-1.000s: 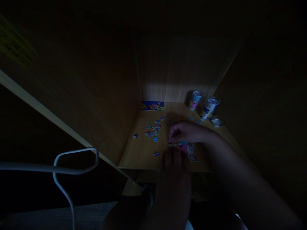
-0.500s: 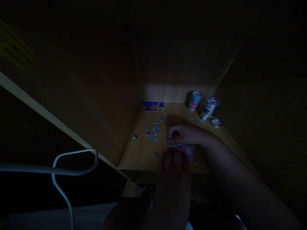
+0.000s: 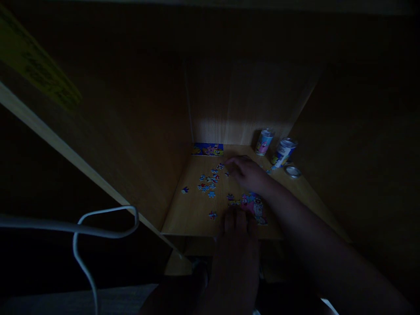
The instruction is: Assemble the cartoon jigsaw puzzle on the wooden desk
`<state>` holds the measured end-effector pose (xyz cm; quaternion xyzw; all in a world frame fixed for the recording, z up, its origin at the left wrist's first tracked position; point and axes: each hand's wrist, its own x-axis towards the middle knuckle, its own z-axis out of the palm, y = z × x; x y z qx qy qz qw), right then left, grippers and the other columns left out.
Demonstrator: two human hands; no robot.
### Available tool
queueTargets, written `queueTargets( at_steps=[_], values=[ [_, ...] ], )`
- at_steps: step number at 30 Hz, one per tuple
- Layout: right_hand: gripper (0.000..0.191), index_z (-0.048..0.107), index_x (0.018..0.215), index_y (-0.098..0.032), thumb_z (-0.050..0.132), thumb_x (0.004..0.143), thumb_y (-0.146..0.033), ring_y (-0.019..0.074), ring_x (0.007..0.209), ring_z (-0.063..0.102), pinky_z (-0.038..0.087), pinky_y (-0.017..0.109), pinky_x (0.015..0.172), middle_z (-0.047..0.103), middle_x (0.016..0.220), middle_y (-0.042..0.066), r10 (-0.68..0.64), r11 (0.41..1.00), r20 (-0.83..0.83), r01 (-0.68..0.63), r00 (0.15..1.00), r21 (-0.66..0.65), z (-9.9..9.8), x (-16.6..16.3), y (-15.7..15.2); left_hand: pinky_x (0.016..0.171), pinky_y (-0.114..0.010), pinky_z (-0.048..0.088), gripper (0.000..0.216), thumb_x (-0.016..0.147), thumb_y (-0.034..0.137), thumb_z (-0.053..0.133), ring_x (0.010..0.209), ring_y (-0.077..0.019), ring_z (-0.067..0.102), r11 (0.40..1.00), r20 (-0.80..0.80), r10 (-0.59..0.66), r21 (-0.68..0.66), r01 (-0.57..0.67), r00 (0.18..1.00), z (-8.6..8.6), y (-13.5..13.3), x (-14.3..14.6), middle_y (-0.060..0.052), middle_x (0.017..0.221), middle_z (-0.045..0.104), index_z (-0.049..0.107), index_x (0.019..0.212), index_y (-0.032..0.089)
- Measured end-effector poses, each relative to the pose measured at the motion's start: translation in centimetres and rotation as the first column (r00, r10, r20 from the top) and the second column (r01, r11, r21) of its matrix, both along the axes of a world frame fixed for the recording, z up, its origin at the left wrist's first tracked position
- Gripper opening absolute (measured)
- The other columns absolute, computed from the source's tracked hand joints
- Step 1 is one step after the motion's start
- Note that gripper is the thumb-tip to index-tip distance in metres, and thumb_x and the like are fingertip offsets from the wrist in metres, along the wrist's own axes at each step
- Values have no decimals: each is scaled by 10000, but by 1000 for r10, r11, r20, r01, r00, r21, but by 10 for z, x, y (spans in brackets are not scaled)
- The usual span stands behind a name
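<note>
Dim light covers a wooden shelf [image 3: 190, 218] with jigsaw pieces on it. A partly joined jigsaw puzzle [image 3: 252, 204], pink and grey, lies near the front edge. My left hand [image 3: 238, 229] rests with outstretched fingers at its lower left, fingertips on or beside it. Farther back, my right hand [image 3: 247, 173] reaches over the shelf, fingers extended and apart, with no piece visible in them. Its fingertips are close to a loose jigsaw piece [image 3: 220, 166]. A purple jigsaw piece [image 3: 230, 197] sits just above the puzzle's left end. Several blue and red pieces [image 3: 206, 186] are scattered to the left.
At the back left lies a cartoon picture card [image 3: 207, 149]. Two cartoon-labelled cans [image 3: 264, 142] stand at the back right, with a round lid [image 3: 292, 171] in front. Wooden side panels enclose the shelf. A white cable [image 3: 108, 210] loops at the left.
My right hand has left the puzzle's upper left and moved back, its fingers opening from a pinch. The purple piece there is now uncovered. My left hand stays about where it was.
</note>
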<state>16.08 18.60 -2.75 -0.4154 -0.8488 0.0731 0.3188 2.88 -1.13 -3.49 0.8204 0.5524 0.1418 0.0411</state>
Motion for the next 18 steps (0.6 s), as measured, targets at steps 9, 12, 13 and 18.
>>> queueTargets(
  at_steps=[9, 12, 13, 18],
  values=[
    [229, 775, 1117, -205, 564, 1036, -170, 226, 1049, 737, 567, 380, 966, 805, 1097, 85, 42, 998, 63, -38, 997, -59, -8, -2, 12, 1144, -554, 532, 687, 964, 171, 672, 1405, -371, 534, 1000, 119, -11, -10, 13, 993, 1, 0, -8, -180, 1545, 533, 410, 1598, 130],
    [179, 800, 1044, -184, 627, 1005, -163, 232, 1019, 741, 550, 369, 957, 816, 1045, 84, 3, 1000, 66, -2, 998, -13, -5, 5, 17, 1150, -540, 524, 622, 981, 183, 653, 1358, -337, 576, 999, 175, -26, -40, 33, 984, 6, 5, -14, -161, 1525, 549, 441, 1565, 153],
    [157, 806, 1036, -180, 655, 995, -177, 237, 1014, 741, 544, 371, 955, 818, 1037, 85, -6, 1000, 81, 7, 997, -3, -5, 6, 18, 1147, -536, 526, 605, 983, 187, 653, 1343, -332, 587, 998, 181, -25, -46, 34, 983, 8, 7, -16, -157, 1513, 557, 453, 1553, 157],
    [109, 817, 985, -188, 736, 961, -258, 235, 927, 734, 530, 364, 890, 812, 979, 87, -67, 996, 168, 75, 983, -42, -3, 7, 20, 1142, -528, 530, 463, 984, 203, 651, 1313, -333, 603, 997, 155, -33, -70, 44, 987, 15, 10, -19, -145, 1433, 611, 566, 1435, 140]
  ],
)
